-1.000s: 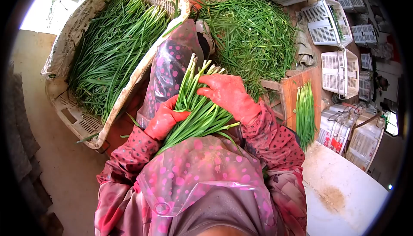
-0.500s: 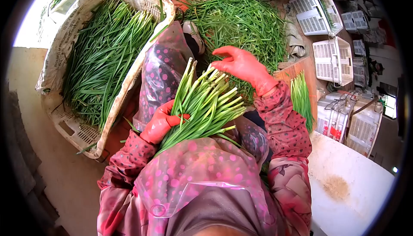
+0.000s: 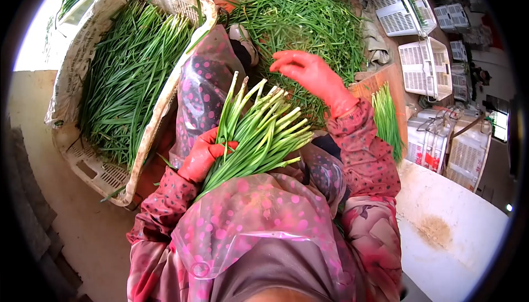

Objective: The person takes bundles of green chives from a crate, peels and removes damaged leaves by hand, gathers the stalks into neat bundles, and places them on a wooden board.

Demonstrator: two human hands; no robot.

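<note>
Our gloved left hand (image 3: 201, 156) grips a bunch of green stalks (image 3: 262, 134) over our apron (image 3: 253, 208); our right hand (image 3: 311, 73) is free, fingers loosely bent. A heap of greens (image 3: 308, 21) lies ahead, a filled crate (image 3: 164, 101) left, white crates (image 3: 417, 68) and a stained pale slab (image 3: 441, 203) right.

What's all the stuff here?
held bunch: one, green with pale ends, over lap
big basket: one, whitish, left
leaves: countless, green, in big basket
leaf pile: one, green, top middle
small bunch: one, green, by board
board: one, orange, right
crates: several, mostly white, top and right
cloth: one, grey, beside leaf pile
flat surface: one, white, lower right
shoe: one, pale, top middle
apron: one, pink-dotted, lap
left grip: one, red, around held bunch
right grip: one, red, above held bunch
</note>
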